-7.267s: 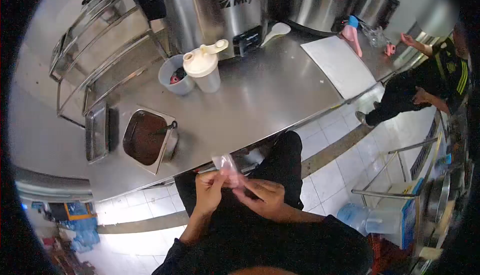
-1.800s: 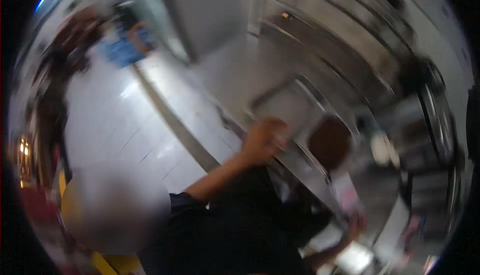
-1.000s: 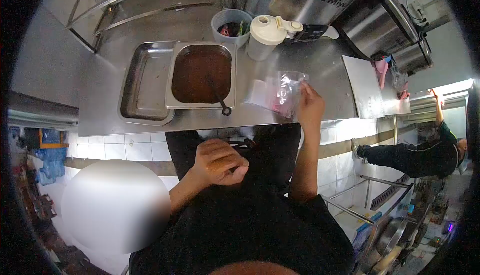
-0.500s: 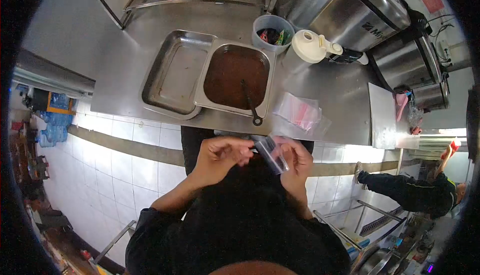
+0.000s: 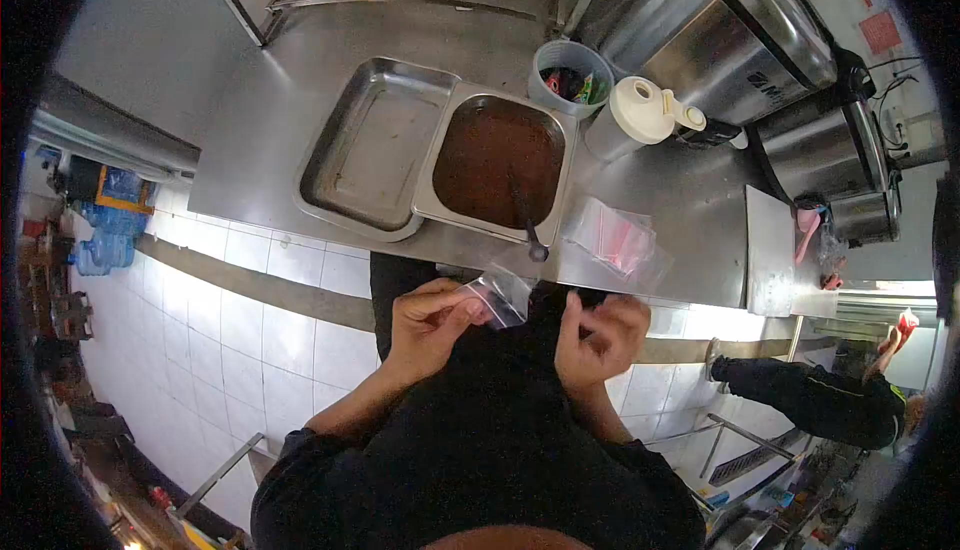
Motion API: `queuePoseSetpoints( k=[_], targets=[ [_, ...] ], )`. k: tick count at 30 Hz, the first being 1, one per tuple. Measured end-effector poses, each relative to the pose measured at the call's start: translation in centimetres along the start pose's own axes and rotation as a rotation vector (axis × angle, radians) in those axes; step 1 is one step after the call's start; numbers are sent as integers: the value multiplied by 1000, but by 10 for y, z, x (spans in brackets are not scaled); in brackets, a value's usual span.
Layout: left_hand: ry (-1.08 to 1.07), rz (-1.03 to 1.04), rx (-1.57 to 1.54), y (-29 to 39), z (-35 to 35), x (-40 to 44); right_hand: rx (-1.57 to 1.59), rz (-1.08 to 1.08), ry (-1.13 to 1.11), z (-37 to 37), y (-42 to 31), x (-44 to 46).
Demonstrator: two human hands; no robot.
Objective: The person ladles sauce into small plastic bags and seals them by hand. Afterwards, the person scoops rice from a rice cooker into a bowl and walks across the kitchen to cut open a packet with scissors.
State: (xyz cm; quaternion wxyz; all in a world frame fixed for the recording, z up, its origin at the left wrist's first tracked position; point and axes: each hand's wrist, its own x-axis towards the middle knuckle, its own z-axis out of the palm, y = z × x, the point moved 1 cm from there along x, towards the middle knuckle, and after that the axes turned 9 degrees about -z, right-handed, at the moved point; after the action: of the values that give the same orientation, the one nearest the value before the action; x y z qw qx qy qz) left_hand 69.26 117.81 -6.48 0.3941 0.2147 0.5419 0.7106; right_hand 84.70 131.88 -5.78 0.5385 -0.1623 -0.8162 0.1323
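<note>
My left hand pinches a small clear plastic zip bag by its left side, just in front of the counter edge. To its right, my right hand is apart from the bag, thumb raised and fingers loosely curled, with nothing visible in it. A stack of clear zip bags with pink strips lies on the counter beyond my right hand. Beside the stack, a square steel pan holds dark reddish-brown sauce. A black-handled ladle rests in the sauce, its handle over the near rim.
A shallow steel tray adjoins the pan. Behind are a plastic tub of packets and a white-lidded pitcher. Steel appliances line the back right, near a white board. Another person is at the right.
The bag has passed from my right hand to my left. My right hand has drawn away from it. The view has shifted slightly, moving the counter items rightward.
</note>
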Motion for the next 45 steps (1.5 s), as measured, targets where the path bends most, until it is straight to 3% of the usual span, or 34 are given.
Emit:
queuePoseSetpoints(
  k=[1,2,5,14,17,21,24,27,30,36,41,45],
  targets=[
    [7,-9,39,-1,-2,0,-49,-148,24,-2,-3,-5],
    [13,-19,80,-2,-5,-1,173,-104,-38,-2,-7,-12],
    [-15,-65,131,0,-9,-5,290,-136,-359,17,-35,23],
    [-166,-57,228,-9,-28,2,607,529,-765,18,-40,12],
    [-232,-91,261,-4,-28,5,737,554,-768,15,-27,10],
    [-201,-197,202,-7,-21,3,611,383,-707,16,-17,6],
    [-1,16,318,-10,-15,5,505,237,-571,26,-21,0],
    [-52,113,524,-15,-23,4,423,145,-525,30,-25,-1],
    [-99,170,628,-6,-19,4,350,77,-476,32,-28,3],
    [15,151,729,-7,-10,5,263,-46,-443,36,-22,3],
    [96,175,679,-16,-14,9,307,80,-479,36,-25,-9],
    [-20,98,524,-22,-16,16,375,271,-515,29,-26,-13]
  ],
)
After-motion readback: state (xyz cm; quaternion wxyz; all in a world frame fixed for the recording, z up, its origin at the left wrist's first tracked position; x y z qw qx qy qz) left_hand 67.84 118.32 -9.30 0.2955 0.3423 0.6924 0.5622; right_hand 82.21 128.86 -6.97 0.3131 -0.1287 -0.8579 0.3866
